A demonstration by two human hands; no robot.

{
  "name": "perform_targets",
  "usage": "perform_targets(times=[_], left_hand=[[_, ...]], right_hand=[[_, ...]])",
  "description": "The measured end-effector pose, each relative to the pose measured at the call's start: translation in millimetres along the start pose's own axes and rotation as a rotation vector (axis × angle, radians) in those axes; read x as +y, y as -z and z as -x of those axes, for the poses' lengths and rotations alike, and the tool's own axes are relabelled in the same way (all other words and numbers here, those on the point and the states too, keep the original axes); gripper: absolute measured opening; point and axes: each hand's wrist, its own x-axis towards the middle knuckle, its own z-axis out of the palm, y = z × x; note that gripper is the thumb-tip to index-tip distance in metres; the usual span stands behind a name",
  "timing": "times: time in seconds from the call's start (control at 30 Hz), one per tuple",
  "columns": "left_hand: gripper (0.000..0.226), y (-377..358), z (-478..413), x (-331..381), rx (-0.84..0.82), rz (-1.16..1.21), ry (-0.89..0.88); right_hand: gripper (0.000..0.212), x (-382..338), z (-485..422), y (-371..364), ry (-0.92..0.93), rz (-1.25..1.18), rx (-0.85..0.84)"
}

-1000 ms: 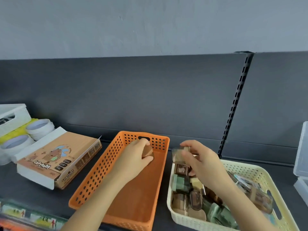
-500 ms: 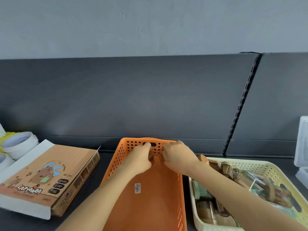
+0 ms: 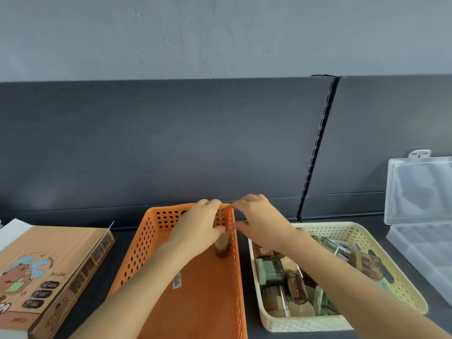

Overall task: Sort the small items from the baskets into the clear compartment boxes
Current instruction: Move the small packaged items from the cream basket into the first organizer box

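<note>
A pale grey plaster wall [image 3: 220,33] fills the far top. Below it stands a dark back panel [image 3: 159,143], split at right by a slotted upright [image 3: 315,152]. The bench [image 3: 124,243] is dark grey.

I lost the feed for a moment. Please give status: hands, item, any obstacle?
Left hand pinches small brown item in orange basket. Right hand at its far rim, grip unclear. No obstacle seen.

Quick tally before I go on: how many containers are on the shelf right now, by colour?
Orange basket: 1
Cream basket: 1
Clear box, lid up: 1
Brown cardboard box: 1
Total: 4
</note>
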Motion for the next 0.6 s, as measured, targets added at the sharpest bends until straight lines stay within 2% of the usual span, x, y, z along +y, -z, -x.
perform_targets(times=[0.1,0.27,0.4,0.5,0.6], left_hand=[[0.052,-6,-2,32,-0.025,0.075,-0.124],[0.054,-29,-15,65,-0.135,0.011,-0.274],[0.055,-45,-22,78,-0.184,-0.027,-0.278],[0.047,-55,-25,83,-0.207,-0.092,-0.264],[0.044,-60,-28,88,-0.21,-0.155,-0.252]], right_hand=[[0.037,33,22,18,-0.092,0.028,0.014],[0.049,78,61,27,-0.193,0.031,-0.083],[0.059,96,79,24,-0.179,0.005,-0.12],[0.063,101,88,17,-0.15,-0.035,-0.133],[0.063,106,95,10,-0.106,-0.015,-0.097]])
